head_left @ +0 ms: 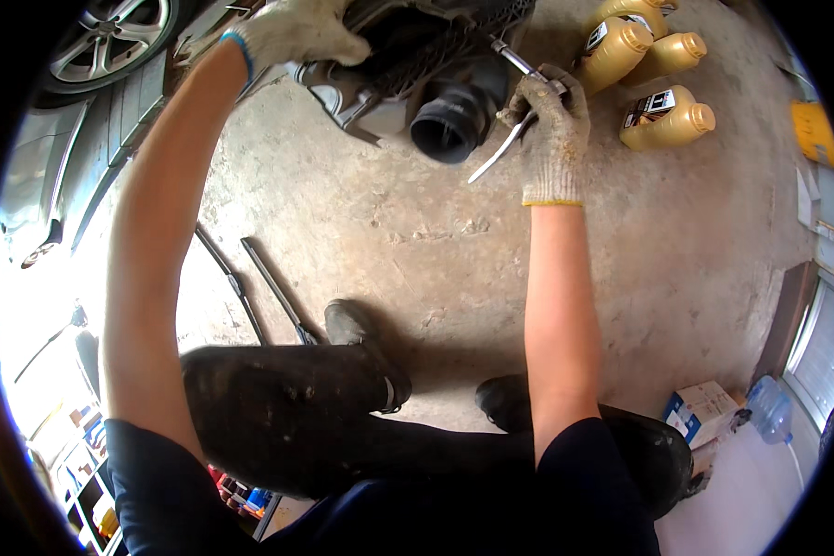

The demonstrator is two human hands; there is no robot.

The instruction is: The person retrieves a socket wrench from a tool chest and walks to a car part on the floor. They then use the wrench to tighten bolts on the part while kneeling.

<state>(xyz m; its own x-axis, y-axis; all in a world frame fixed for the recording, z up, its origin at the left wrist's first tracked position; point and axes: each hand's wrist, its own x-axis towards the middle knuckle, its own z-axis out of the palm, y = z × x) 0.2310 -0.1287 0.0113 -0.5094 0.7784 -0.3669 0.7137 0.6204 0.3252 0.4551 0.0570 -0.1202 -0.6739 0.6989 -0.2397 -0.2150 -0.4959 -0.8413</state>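
A black plastic assembly [398,65] with a round, ribbed duct opening [449,125] lies at the top centre. My left hand [310,37], in a knit glove with blue cuff, grips its upper left part, fingertips partly out of sight. My right hand [547,125], in a soiled knit glove with yellow cuff, is closed on a shiny metal tool [514,57], whose shaft reaches up-left to the assembly's right side. A pale curved strip [491,159] sticks out below-left from the same hand; I cannot tell whether it belongs to the tool.
Several gold bottles [667,125] stand at right, near a yellow container [811,130]. A car wheel [107,46] is upper left. Two wiper blades [273,287] lie beside my boot [347,324]. A cardboard box [700,412] and blue water jug [767,408] sit lower right.
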